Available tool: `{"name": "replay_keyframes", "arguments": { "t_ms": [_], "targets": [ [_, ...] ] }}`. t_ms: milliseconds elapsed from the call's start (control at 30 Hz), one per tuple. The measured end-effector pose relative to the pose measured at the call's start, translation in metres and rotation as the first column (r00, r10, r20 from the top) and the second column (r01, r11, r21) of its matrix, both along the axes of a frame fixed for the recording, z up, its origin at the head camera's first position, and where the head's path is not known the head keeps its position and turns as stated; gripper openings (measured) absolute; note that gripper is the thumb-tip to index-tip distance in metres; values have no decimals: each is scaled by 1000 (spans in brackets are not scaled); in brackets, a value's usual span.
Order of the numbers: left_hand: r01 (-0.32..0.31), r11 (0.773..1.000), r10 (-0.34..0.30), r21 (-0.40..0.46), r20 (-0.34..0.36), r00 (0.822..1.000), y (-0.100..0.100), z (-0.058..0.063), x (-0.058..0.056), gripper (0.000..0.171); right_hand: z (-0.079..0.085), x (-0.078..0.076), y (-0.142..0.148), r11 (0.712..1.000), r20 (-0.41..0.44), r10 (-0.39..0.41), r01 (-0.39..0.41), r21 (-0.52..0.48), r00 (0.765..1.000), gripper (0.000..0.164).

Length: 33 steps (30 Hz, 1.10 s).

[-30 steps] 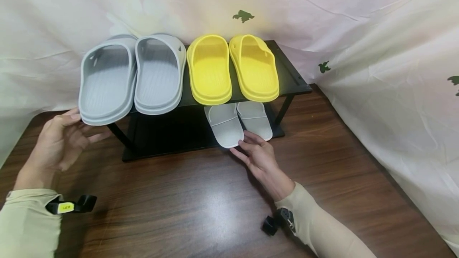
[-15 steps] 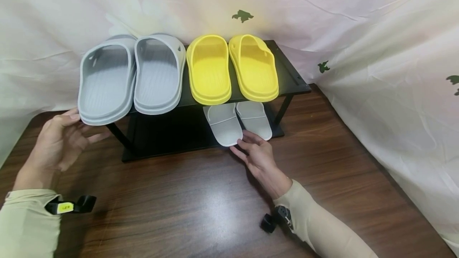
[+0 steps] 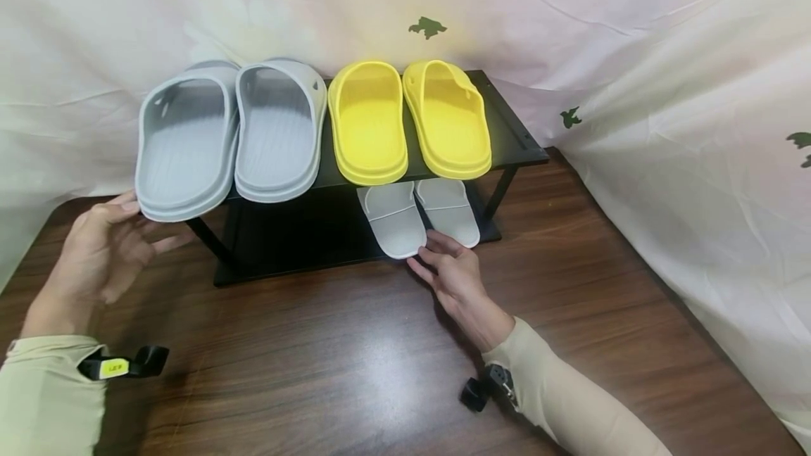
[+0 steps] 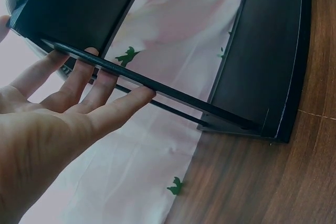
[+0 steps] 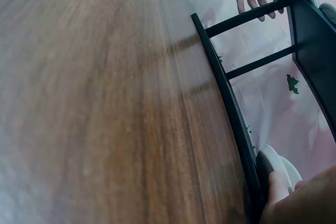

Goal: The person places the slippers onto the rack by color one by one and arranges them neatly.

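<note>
My right hand (image 3: pixel 459 276) pinches the heel end of a light grey slipper (image 3: pixel 397 227) on the lower shelf of a black shoe rack (image 3: pixel 298 241). Its matching slipper (image 3: pixel 451 220) lies just to the right, with both toes under the upper shelf. In the right wrist view, a finger lies against the side of the grey slipper (image 5: pixel 269 158). At the rack's left end, my left hand (image 3: pixel 104 252) has its thumb by the upper shelf corner. The left wrist view shows that hand's extended fingers touching a black rack post (image 4: pixel 173 94).
On the upper shelf stand two grey clogs (image 3: pixel 184 143) at the left and two yellow clogs (image 3: pixel 370 125) to their right. A pale patterned cloth (image 3: pixel 684 125) hangs behind and along the right side. The rack stands on a dark wood surface (image 3: pixel 317 364).
The left grey slipper has shifted very slightly back onto the lower shelf, with my right hand staying at its heel. My left hand keeps its place at the rack's end.
</note>
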State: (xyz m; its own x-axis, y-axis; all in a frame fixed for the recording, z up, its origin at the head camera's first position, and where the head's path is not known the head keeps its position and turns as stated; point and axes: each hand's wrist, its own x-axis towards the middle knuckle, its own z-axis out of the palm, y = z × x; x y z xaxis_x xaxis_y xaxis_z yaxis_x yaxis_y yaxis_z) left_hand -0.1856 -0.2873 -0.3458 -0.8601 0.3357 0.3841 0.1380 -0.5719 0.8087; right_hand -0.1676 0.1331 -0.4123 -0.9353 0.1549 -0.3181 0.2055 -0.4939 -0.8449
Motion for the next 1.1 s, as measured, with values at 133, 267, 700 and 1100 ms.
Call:
{"name": "replay_keyframes", "arguments": {
  "t_ms": [133,267,700,1100],
  "targets": [
    [22,1000,-22,21,1,1000,0,0,0,57,1,1,1,1000,9,11,-11,10,1000,47],
    [24,999,-25,41,7,1000,0,1,0,57,3,4,2,999,10,36,-36,15,999,47],
    [-22,1000,22,21,7,1000,1,2,2,55,8,7,7,992,12,121,-122,44,993,47],
    [-229,973,229,7,0,973,13,-4,12,40,8,9,13,986,-11,139,-138,93,990,54]
  ]
}}
